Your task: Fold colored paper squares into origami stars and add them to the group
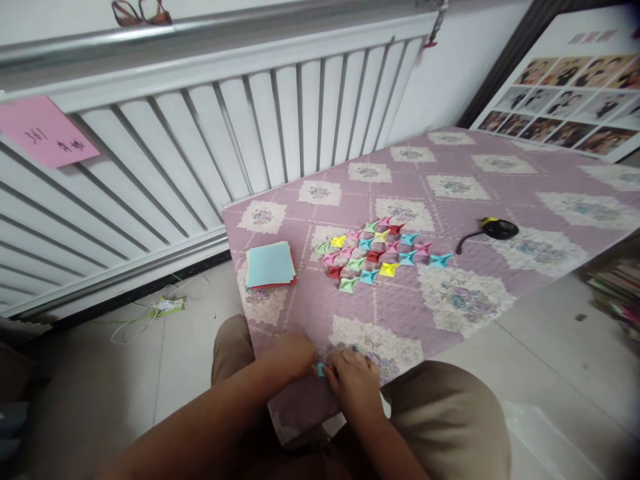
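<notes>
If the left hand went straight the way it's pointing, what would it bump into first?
The left hand would probably meet the small blue paper first, with the right hand just past it. They're very close together and the left hand is blurry, so exact gaps are hard to tell.

My bare left forearm (215, 407) slants in from the lower left, long and low, up to my left hand (293, 357), which is blurred and balled, its fingers curled in toward my other hand. My bare right forearm (393, 453) rises more steeply from below, its wrist (371, 417) nearly straight. My right hand (356, 380) is palm down, back upward, fingers (350, 358) bent and pointing forward, thumb (331, 377) reaching leftward. My two hands sit close together, a narrow gap between them.
</notes>
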The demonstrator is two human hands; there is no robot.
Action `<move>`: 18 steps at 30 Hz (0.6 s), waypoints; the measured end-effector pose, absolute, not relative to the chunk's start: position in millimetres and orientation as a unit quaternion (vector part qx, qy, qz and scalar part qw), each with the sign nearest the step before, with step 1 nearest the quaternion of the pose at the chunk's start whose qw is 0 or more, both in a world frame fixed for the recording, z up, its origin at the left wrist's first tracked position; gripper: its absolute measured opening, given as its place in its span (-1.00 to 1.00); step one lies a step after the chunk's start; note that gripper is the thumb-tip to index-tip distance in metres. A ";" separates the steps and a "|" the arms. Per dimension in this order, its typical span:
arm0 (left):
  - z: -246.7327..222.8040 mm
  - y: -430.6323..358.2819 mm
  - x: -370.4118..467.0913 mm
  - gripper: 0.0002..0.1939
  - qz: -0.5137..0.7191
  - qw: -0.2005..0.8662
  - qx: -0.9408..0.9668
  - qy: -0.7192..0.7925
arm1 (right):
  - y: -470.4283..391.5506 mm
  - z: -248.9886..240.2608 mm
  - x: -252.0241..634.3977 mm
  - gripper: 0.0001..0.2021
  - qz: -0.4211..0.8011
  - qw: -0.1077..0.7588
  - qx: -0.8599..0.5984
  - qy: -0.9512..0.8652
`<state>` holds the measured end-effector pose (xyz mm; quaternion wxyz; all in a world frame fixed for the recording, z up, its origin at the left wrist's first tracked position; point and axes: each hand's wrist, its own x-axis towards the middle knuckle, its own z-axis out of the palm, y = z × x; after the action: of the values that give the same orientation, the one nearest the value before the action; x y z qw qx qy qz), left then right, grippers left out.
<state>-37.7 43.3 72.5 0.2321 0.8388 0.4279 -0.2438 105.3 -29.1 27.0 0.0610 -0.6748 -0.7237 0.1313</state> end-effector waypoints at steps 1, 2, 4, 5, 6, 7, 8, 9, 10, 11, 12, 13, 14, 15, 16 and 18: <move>73.3 43.1 -38.6 -0.71 -0.246 0.231 0.837 0.430 | -29.4 28.0 105.0 -0.91 0.130 0.063 -0.676 -0.723; 74.5 43.0 -39.7 -0.70 -0.248 0.229 0.835 0.434 | -29.7 29.0 104.8 -0.92 0.129 0.066 -0.676 -0.722; 77.0 42.3 -41.9 -0.67 -0.245 0.227 0.834 0.439 | -30.5 30.7 104.7 -0.93 0.128 0.074 -0.675 -0.723; 77.9 41.6 -42.4 -0.64 -0.241 0.227 0.834 0.441 | -30.9 31.3 104.8 -0.94 0.128 0.077 -0.674 -0.724; 78.6 40.8 -42.4 -0.61 -0.237 0.227 0.834 0.443 | -31.2 31.7 104.9 -0.94 0.127 0.080 -0.673 -0.724; 78.8 39.9 -41.7 -0.57 -0.233 0.226 0.833 0.448 | -31.5 31.9 105.0 -0.94 0.126 0.081 -0.673 -0.724; 78.7 38.9 -40.6 -0.53 -0.231 0.225 0.831 0.454 | -31.7 31.8 105.2 -0.94 0.125 0.082 -0.674 -0.723; 78.4 37.9 -39.1 -0.51 -0.230 0.224 0.827 0.461 | -31.9 31.7 105.4 -0.93 0.125 0.083 -0.676 -0.721; 77.8 36.9 -37.4 -0.50 -0.231 0.224 0.823 0.468 | -32.1 31.4 105.5 -0.93 0.126 0.086 -0.677 -0.720; 77.1 36.1 -35.8 -0.50 -0.232 0.226 0.819 0.474 | -32.3 31.1 105.6 -0.92 0.128 0.091 -0.676 -0.720; 76.2 35.3 -34.5 -0.51 -0.233 0.228 0.815 0.479 | -32.5 30.7 105.8 -0.93 0.130 0.098 -0.674 -0.720; 75.4 34.5 -33.4 -0.52 -0.234 0.231 0.812 0.483 | -32.7 30.4 105.9 -0.93 0.133 0.106 -0.672 -0.720; 74.6 33.6 -32.6 -0.53 -0.233 0.233 0.809 0.487 | -32.9 30.0 105.9 -0.92 0.135 0.114 -0.670 -0.721; 74.1 32.5 -32.1 -0.54 -0.232 0.234 0.806 0.493 | -33.1 29.5 106.1 -0.92 0.136 0.121 -0.670 -0.720; 74.0 31.4 -31.8 -0.55 -0.230 0.234 0.803 0.498 | -33.3 28.9 106.2 -0.92 0.135 0.126 -0.670 -0.719; 75.3 28.8 -31.6 -0.58 -0.225 0.234 0.797 0.509 | -33.6 27.5 106.7 -0.92 0.132 0.133 -0.672 -0.716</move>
<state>-31.6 28.8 75.3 0.2343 0.7973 0.5088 -0.2246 106.7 -33.6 27.5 0.1331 -0.6720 -0.7163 0.1324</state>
